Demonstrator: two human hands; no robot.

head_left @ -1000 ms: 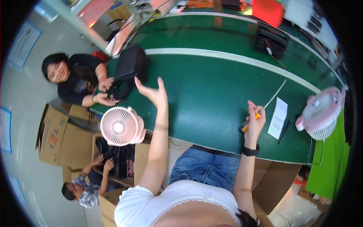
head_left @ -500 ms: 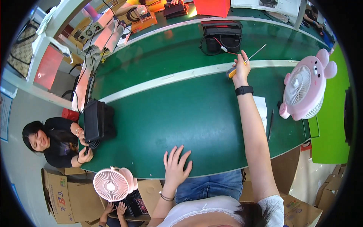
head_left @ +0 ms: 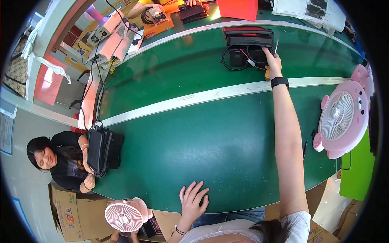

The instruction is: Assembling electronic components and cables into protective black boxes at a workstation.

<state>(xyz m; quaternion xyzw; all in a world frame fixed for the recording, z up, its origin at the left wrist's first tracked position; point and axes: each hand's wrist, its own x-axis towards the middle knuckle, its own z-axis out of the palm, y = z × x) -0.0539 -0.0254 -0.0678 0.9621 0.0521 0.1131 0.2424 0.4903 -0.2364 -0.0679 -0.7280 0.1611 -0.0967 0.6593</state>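
My right hand is stretched far across the green table and rests against a black box-shaped device with red and black wires. That hand holds a thin rod-like tool with a yellow handle; a black band sits on its wrist. My left hand lies flat, fingers spread, on the near edge of the table and holds nothing.
A pink pig-shaped fan stands at the right table edge, a smaller pink fan at the near left. A person in black at the left holds another black device. Cardboard boxes stand below; benches with equipment line the far side.
My right hand reached farther forward with the tool, from the white stripe to the black device. My left hand stayed flat on the near table edge. The view shifted.
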